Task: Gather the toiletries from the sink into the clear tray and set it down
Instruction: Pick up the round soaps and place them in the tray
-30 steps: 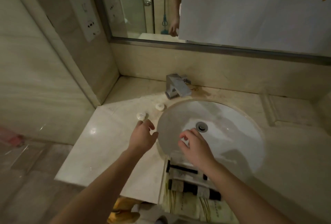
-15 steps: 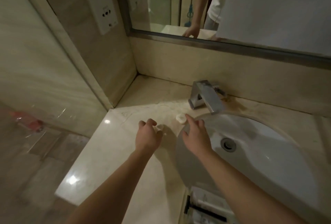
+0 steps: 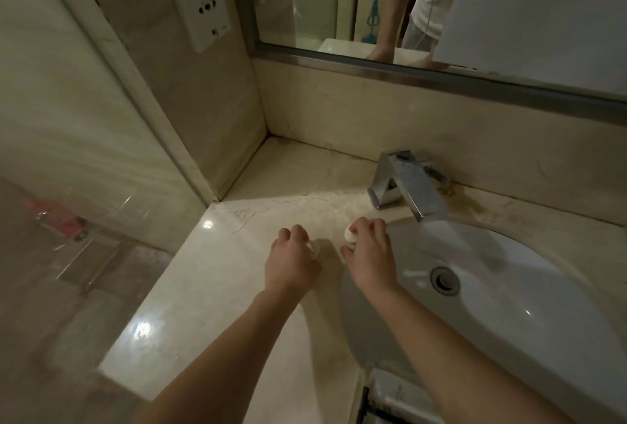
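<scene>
Marble worktop (image 3: pixel 210 291), at the basin's (image 3: pixel 509 305) left rim: the right hand (image 3: pixel 368 254) pinches one small white toiletry (image 3: pixel 349 234), the left hand's (image 3: pixel 291 259) fingers curl over another (image 3: pixel 314 248). Pickup looks underway; next, both probably go to the clear tray (image 3: pixel 386 393) at the near edge.

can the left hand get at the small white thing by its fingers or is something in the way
Probably yes. The left hand is already curled over the small white item on the counter, apparently touching it, with nothing between them. The right hand works on its own white piece alongside.
</scene>
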